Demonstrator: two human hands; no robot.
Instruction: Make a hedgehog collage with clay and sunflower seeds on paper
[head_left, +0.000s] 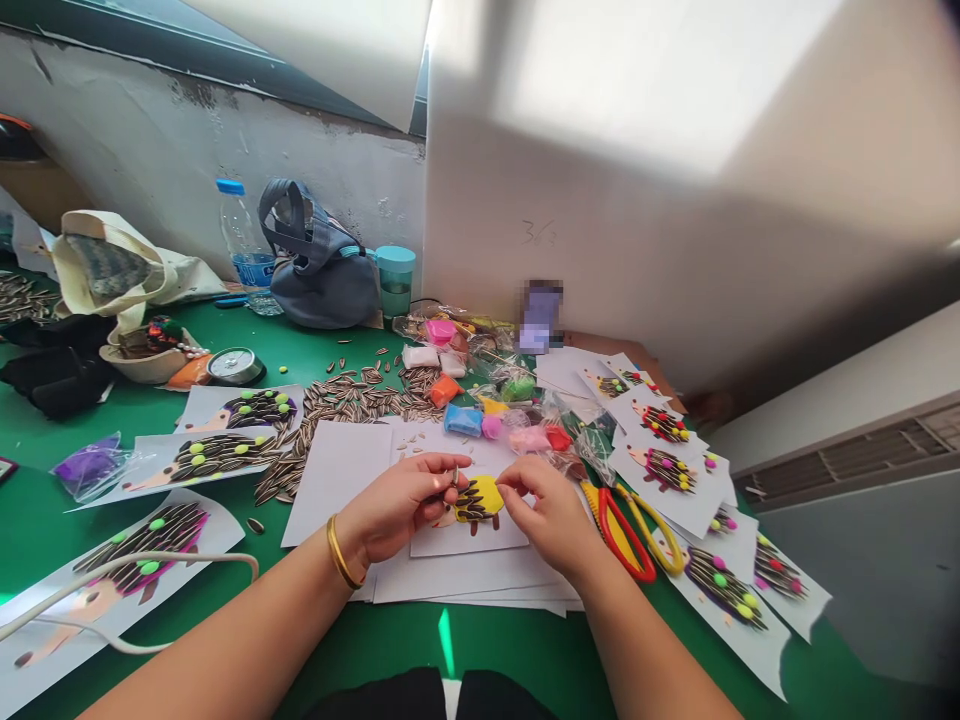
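A hedgehog picture on white paper lies in front of me, its body of yellow clay partly covered with dark striped sunflower seeds. Over its left side, my left hand is closed, with a sunflower seed showing between its fingers. My right hand is pinched at the right edge of the yellow clay; whatever its fingertips hold is too small to make out. Beneath the picture are more white sheets. Behind my hands spreads a loose pile of sunflower seeds.
Packets of coloured clay, including a blue one, lie beyond the sheets. Red-handled scissors and a yellow-handled pair sit right. Finished-looking hedgehog pictures flank both sides. A white cable crosses the left; a bag stands behind.
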